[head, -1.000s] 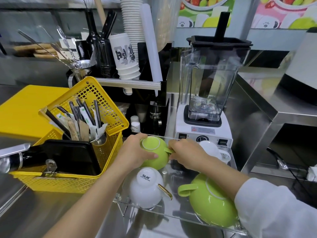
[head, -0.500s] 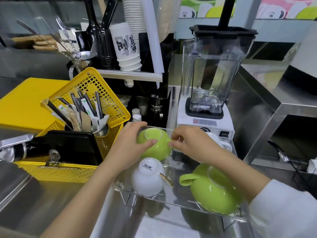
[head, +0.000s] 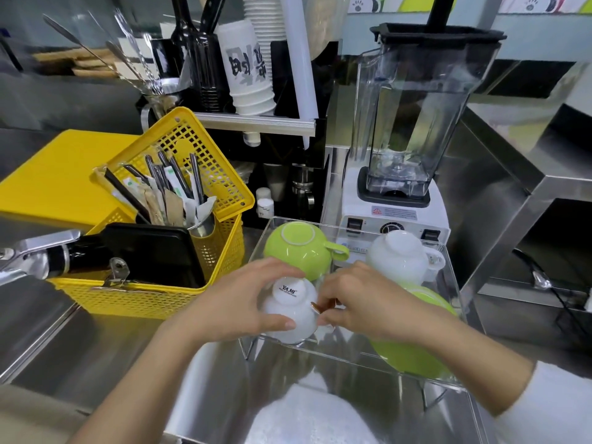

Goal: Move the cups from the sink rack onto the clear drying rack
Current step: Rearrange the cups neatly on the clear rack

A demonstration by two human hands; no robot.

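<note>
A perforated yellow plastic basket [head: 179, 251] stands left of the fingers [head: 282, 323]. Beyond them sits an upturned green ceramic cup [head: 298, 248]. Bare steel counter [head: 128, 347] lies nearer.

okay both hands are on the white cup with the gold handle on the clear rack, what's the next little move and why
Probably settle it and let go. The white cup sits upside down at the clear rack's front left, with the left hand cupping its side and the right hand at its gold handle. Three other cups already rest inverted around it, so a slight handle turn should finish placement.
</note>
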